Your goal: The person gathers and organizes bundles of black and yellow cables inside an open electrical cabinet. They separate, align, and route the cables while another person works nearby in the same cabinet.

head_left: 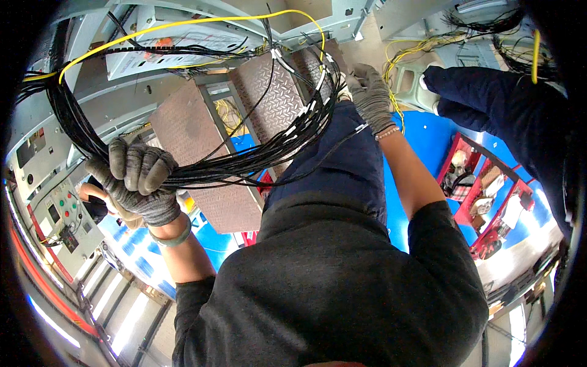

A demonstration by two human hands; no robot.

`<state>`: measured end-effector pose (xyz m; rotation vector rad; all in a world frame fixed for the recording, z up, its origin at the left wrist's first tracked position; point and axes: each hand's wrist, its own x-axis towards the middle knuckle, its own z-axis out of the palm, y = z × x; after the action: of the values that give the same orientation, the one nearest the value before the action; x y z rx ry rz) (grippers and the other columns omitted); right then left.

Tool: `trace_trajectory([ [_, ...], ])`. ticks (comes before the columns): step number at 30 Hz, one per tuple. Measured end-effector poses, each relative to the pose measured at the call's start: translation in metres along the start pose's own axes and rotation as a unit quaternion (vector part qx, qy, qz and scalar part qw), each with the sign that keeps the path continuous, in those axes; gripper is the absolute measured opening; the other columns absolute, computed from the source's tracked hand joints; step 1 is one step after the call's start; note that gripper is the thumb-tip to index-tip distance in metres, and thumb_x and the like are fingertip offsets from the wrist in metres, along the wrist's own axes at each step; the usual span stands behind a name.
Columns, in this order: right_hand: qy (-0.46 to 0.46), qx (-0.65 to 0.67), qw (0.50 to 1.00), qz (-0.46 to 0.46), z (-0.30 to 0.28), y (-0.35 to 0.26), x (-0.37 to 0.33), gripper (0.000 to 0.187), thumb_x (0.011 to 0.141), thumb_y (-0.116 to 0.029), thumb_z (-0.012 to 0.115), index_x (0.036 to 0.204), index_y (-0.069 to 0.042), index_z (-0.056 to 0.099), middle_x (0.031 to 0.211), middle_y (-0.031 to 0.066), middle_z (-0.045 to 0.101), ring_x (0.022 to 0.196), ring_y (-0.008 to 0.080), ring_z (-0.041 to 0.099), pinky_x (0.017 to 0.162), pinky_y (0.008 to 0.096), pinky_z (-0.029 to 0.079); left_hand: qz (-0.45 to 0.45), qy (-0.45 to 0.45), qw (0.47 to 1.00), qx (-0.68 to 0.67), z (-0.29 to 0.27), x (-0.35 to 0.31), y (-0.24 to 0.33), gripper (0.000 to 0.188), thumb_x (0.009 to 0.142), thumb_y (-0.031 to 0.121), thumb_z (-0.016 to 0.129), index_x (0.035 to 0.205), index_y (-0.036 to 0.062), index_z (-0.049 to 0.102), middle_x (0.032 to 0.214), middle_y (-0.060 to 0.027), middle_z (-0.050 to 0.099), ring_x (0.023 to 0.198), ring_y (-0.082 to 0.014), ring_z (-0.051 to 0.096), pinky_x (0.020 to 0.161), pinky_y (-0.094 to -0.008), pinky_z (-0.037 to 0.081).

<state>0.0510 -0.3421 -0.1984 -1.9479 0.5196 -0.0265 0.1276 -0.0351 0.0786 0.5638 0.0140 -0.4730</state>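
Observation:
My left hand (137, 180), in a grey knit glove, is wrapped round a thick bundle of black cables (263, 159). From that fist the bundle sags in a curve to the right and rises toward my right hand (370, 98). White sleeves or labels mark many of the cables near their far ends. My right hand, also gloved, has its fingers curled beside those ends; what they pinch, if anything, is hidden. One cable with a pale tip (361, 128) sticks out just below the right glove.
Brown tread-plate steps (266, 92) stand below the cables. A yellow cable (202, 21) arches above them. Grey metal cabinet frames surround the far side. At the right are another person's dark sleeve (520, 104), a pale green stool (406, 85) and red bins (483, 189) on blue flooring.

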Motion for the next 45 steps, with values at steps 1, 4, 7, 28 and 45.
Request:
trace_trajectory([
  [1,0.003,0.022,1.000,0.022,0.004,0.007,0.000,0.035,0.081,-0.020,0.062,0.109,-0.001,0.053,0.100,0.0109,0.061,0.083,0.0193,0.061,0.075,0.0300,0.049,0.000,0.003,1.000,-0.002,0.001,0.000,0.000,0.043,0.087,0.044,0.053,0.060,0.0152,0.037,0.041,0.0062,0.032,0.033,-0.0042,0.028,0.039,-0.0211,0.037],
  [4,-0.020,0.178,0.971,0.160,0.016,0.022,-0.003,0.037,0.081,-0.022,0.063,0.111,-0.003,0.051,0.104,0.0100,0.058,0.084,0.0188,0.060,0.073,0.0308,0.051,-0.002,0.001,1.000,-0.009,0.001,0.001,-0.001,0.043,0.087,0.044,0.053,0.059,0.0151,0.038,0.041,0.0062,0.032,0.033,-0.0041,0.028,0.039,-0.0210,0.037],
  [7,-0.080,0.389,0.821,0.410,0.019,0.005,-0.014,0.026,0.083,-0.027,0.059,0.101,-0.009,0.053,0.097,0.0062,0.059,0.085,0.0157,0.058,0.068,0.0304,0.053,-0.003,-0.005,1.000,-0.009,0.000,0.001,-0.001,0.043,0.087,0.043,0.053,0.059,0.0151,0.038,0.041,0.0062,0.032,0.033,-0.0040,0.028,0.039,-0.0210,0.037],
  [28,-0.053,0.563,0.685,0.459,0.035,-0.042,-0.066,0.027,0.080,-0.035,0.063,0.096,-0.014,0.057,0.085,0.0005,0.056,0.081,0.0153,0.052,0.071,0.0325,0.047,0.009,0.004,1.000,0.004,0.004,0.000,-0.001,0.042,0.088,0.038,0.054,0.058,0.0142,0.038,0.041,0.0048,0.032,0.033,-0.0042,0.031,0.036,-0.0190,0.037],
  [45,-0.099,0.502,0.761,0.398,0.011,-0.052,-0.040,0.024,0.081,-0.023,0.061,0.102,-0.012,0.057,0.082,0.0022,0.059,0.064,0.0142,0.057,0.061,0.0248,0.048,0.010,0.007,1.000,0.002,0.008,0.000,-0.003,0.043,0.089,0.040,0.052,0.059,0.0130,0.037,0.042,0.0033,0.032,0.034,-0.0063,0.029,0.037,-0.0201,0.034],
])
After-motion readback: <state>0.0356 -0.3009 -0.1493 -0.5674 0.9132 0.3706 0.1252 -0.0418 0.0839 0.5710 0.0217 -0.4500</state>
